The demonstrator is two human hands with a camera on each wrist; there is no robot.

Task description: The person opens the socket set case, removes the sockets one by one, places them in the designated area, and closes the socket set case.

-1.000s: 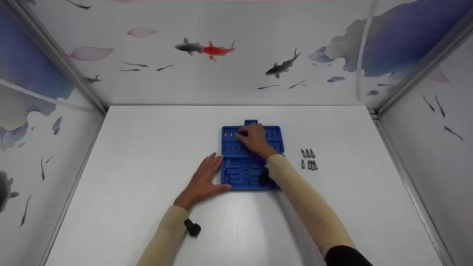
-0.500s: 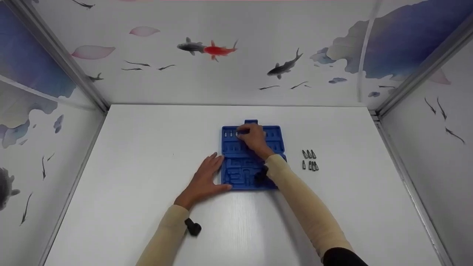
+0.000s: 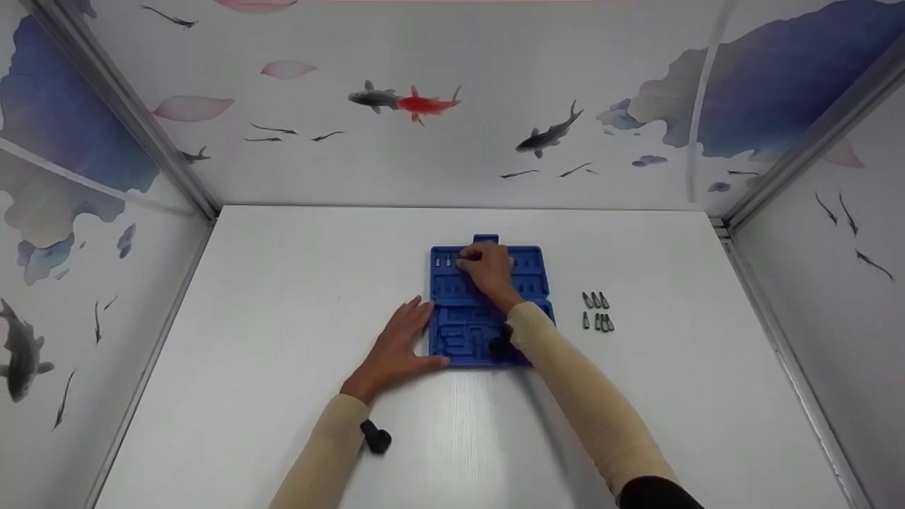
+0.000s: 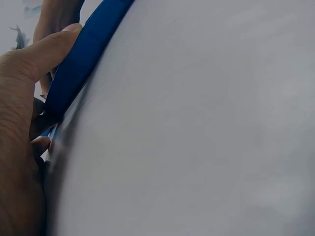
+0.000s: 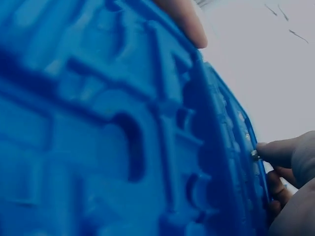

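Head view: soft, even light, moderately bright, greyish. Pale glare streak on the worktop (image 3: 283, 297) below the case (image 3: 458, 346); faint, soft-edged shadow beside the right sleeve (image 3: 590, 399). Wide-angle look, side walls (image 3: 806, 311) splay outward. Loose metal bits (image 3: 586, 321) too small for detail. Left wrist view: dim, flat, hazy; left hand (image 4: 19, 113) darkens toward the bottom, faint pale reflections at right. Right wrist view: cool cast, near part of case blurred, recesses dark, tiny glint at the right hand (image 5: 304, 164), on a metal bit (image 5: 254, 155).
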